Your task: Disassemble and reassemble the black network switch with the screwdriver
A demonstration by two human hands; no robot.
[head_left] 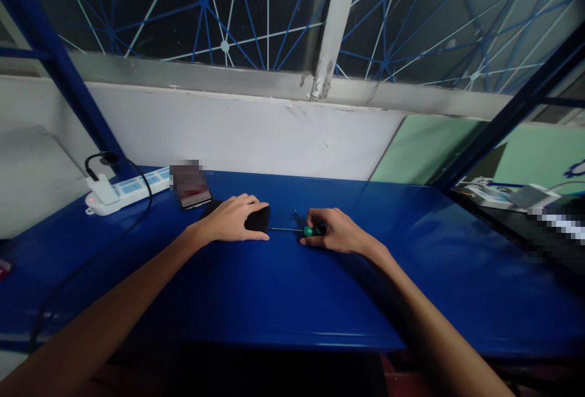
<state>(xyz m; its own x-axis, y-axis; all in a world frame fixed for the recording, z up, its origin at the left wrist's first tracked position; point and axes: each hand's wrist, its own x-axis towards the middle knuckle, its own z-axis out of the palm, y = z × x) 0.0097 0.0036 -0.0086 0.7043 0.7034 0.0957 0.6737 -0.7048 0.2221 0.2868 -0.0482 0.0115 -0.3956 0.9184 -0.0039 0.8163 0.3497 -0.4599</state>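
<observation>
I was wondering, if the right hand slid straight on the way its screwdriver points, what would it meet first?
Probably the black object under the left hand: the right hand aims its green-handled screwdriver leftward along the blue table, and the tip looks at or nearly at that object.

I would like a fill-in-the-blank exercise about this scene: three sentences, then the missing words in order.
1. The right hand grips a screwdriver with a ____ handle.
2. The left hand holds down a small ____ object.
3. The white power strip lies on the ____ table, left of both hands.
Missing words: green, black, blue.
</observation>
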